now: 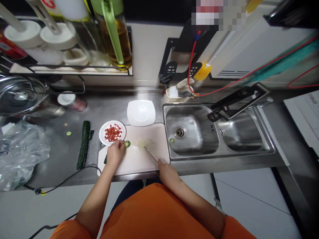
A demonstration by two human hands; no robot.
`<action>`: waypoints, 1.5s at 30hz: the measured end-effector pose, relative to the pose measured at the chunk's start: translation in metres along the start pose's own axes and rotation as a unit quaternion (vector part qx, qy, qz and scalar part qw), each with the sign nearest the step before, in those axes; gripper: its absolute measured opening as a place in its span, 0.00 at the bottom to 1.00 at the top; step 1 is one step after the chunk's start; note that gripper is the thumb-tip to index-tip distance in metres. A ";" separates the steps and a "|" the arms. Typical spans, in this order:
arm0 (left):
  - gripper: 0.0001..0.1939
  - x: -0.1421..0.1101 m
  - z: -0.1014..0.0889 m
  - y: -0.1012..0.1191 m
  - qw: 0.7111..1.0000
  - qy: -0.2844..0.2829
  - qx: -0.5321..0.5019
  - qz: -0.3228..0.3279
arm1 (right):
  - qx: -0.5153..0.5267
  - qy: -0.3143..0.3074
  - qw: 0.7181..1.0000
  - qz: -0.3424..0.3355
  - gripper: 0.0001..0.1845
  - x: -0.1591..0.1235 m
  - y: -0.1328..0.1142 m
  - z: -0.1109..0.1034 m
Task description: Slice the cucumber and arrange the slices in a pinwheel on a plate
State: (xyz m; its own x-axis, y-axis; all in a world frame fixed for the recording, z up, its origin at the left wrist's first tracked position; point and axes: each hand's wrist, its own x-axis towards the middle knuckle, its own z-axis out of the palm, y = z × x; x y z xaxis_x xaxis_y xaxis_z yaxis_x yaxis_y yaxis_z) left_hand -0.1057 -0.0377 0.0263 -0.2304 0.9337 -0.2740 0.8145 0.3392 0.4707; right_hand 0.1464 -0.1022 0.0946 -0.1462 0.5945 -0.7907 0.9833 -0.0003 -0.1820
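My left hand [116, 153] is closed, its fingertips pinching a small piece of cucumber [127, 144] over the white cutting board [137, 164]. Dark green cucumber skin shows on the other side of that wrist, mostly hidden. In my right hand [168, 173] is the handle of a knife [151, 154], its thin blade pointing toward the middle of the board. Wet, pale green residue lies there. A white plate of small red pieces [113, 132], perhaps goji berries, overlaps the board's upper left corner. Behind the board stands an empty white square plate [141, 113].
A whole cucumber [84, 144] lies left of the board, near a cut cucumber end [69, 133] and a clear plastic bag [22, 152]. The double sink [191, 154] with a black faucet [234, 103] is on the right. An oil bottle [122, 39] stands on the rack.
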 end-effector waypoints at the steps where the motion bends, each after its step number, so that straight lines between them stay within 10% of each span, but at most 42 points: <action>1: 0.09 -0.001 0.001 0.000 1.000 0.003 0.016 0.005 | -0.001 0.001 1.000 0.001 0.27 0.000 0.000 0.000; 14: 0.13 -0.006 0.001 0.010 0.994 -0.002 0.111 -0.009 | 0.049 0.046 0.998 -0.016 0.21 -0.003 0.009 0.001; 19: 0.13 -0.006 0.000 0.008 0.994 -0.010 0.108 -0.002 | 0.165 0.184 0.965 -0.094 0.26 -0.004 0.025 0.010; 27: 0.14 -0.006 -0.002 0.008 0.994 -0.023 0.109 0.013 | 0.147 0.364 0.919 0.013 0.32 0.041 0.020 0.032; 45: 0.14 -0.002 -0.011 0.008 0.991 -0.040 0.112 0.054 | -0.066 0.263 0.957 0.106 0.28 0.054 -0.003 0.013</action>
State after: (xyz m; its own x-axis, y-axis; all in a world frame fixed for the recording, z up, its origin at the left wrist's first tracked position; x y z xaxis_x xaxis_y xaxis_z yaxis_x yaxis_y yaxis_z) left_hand -0.1048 -0.0357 0.0397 -0.1006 0.9480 -0.3020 0.9322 0.1959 0.3044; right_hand 0.1346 -0.0799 0.0446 0.0991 0.9150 -0.3911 0.9950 -0.0852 0.0526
